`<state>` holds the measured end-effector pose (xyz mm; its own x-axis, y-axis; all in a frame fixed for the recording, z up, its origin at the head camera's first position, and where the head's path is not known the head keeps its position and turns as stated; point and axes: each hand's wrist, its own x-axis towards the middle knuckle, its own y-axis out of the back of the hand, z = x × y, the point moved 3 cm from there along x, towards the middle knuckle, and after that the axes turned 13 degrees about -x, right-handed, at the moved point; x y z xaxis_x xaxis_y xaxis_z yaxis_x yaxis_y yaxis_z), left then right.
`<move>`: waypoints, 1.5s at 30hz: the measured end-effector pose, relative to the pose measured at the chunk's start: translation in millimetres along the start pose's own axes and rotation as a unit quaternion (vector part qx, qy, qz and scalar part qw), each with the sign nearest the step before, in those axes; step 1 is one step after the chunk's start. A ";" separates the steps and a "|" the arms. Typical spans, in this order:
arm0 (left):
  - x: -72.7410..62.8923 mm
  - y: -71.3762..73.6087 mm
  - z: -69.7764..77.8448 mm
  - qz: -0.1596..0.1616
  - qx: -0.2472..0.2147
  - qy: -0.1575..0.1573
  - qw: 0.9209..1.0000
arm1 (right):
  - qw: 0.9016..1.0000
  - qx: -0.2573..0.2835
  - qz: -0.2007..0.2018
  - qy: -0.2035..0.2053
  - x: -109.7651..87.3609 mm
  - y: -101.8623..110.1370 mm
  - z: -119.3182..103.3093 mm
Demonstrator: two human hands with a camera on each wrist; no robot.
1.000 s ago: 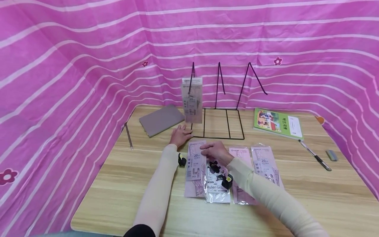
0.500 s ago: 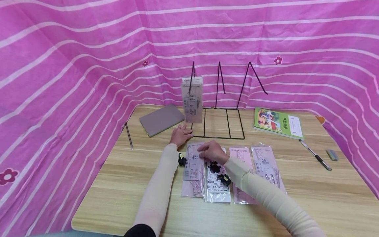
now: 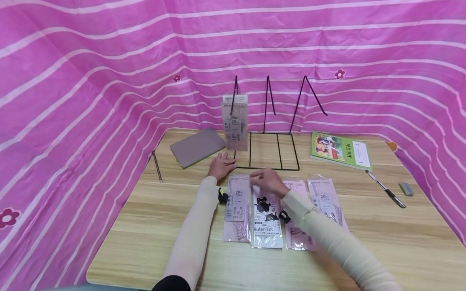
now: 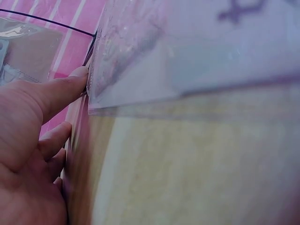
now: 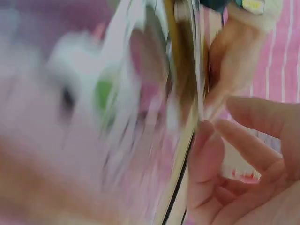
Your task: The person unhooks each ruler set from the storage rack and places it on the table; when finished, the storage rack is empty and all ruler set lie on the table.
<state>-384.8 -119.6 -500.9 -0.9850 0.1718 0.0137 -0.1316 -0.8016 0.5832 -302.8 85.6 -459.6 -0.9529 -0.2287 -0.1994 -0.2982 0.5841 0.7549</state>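
Flat on the wooden table lies a row of clear-bagged ruler sets: a pinkish one marked 20 (image 3: 237,206) at the left, then a white one with black cats (image 3: 267,226), a pink one (image 3: 295,186) and another pale one (image 3: 323,194). My right hand (image 3: 270,182) hovers over the top of the cat set, fingers loosely bent and holding nothing; the right wrist view is blurred. My left hand (image 3: 221,165) rests fingers-out at the front left corner of a black wire rack (image 3: 295,151), thumb at the wire in the left wrist view. Bagged ruler sets (image 3: 234,127) hang from the rack's left hook.
A grey notebook (image 3: 198,147) and a pencil (image 3: 157,166) lie to the left. To the right are a green book (image 3: 335,149), a black pen (image 3: 386,189) and a small eraser (image 3: 405,189). Pink striped cloth (image 3: 255,36) walls the table's back and sides.
My right hand has let go of the leftmost ruler set and shifted right, over the cat set. That leftmost set has slid slightly left. The left hand keeps its place.
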 end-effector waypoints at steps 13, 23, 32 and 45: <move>2.5 2.7 -0.5 -0.010 -0.002 0.004 1.000 | 0.991 -0.048 0.122 0.004 25.1 92.5 107.4; 1.6 0.6 -0.5 -0.008 -0.005 0.003 1.000 | 0.994 -0.058 0.088 0.008 31.0 97.8 148.2; -0.1 3.9 0.1 -0.015 -0.011 -0.001 1.000 | 0.994 -0.080 0.067 0.017 31.3 93.3 147.9; -8.4 69.5 33.7 0.129 -0.232 -0.097 0.959 | 0.995 -0.068 0.064 0.018 31.5 93.0 150.8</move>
<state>-381.9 -157.5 -433.1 -0.9582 0.0000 0.2861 0.0348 -0.9926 0.1167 -369.0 250.2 -489.9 -0.9793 -0.1881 -0.0754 -0.1615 0.4996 0.8510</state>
